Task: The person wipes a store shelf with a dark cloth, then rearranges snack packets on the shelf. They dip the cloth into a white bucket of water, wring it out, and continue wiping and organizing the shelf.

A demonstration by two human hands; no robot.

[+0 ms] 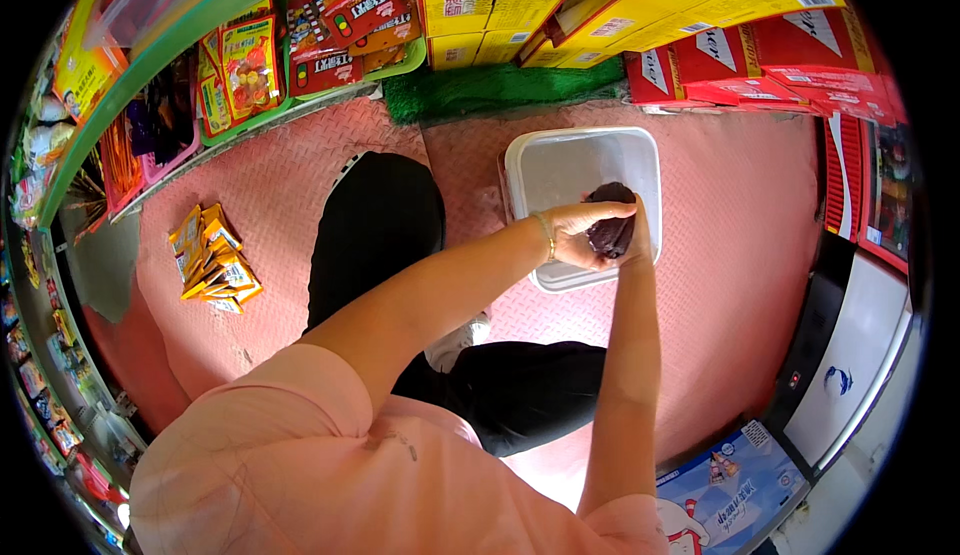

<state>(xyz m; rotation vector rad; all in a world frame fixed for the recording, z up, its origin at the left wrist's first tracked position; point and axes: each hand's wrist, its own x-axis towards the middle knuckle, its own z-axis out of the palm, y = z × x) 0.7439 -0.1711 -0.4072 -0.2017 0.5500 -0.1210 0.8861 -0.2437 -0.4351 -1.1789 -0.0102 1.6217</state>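
In front of me a white, square-cornered plastic bucket (651,161) stands on the pink floor, with greyish water visible inside. Over its right side a bunched dark maroon cloth (611,236), apparently wet, is gripped between both hands. My left hand (571,231), with a thin bracelet at the wrist, wraps it from the left, thumb across the top. My right hand (637,234) presses on it from the right, its fingers largely hidden behind the cloth.
Loose orange snack packets (216,259) lie on the floor at left. Snack shelves (154,60) curve along the left. Yellow cartons (480,4) and red cartons (750,60) are stacked ahead beside a green mat (499,94). A white appliance (840,360) and a blue printed panel (735,487) stand at right.
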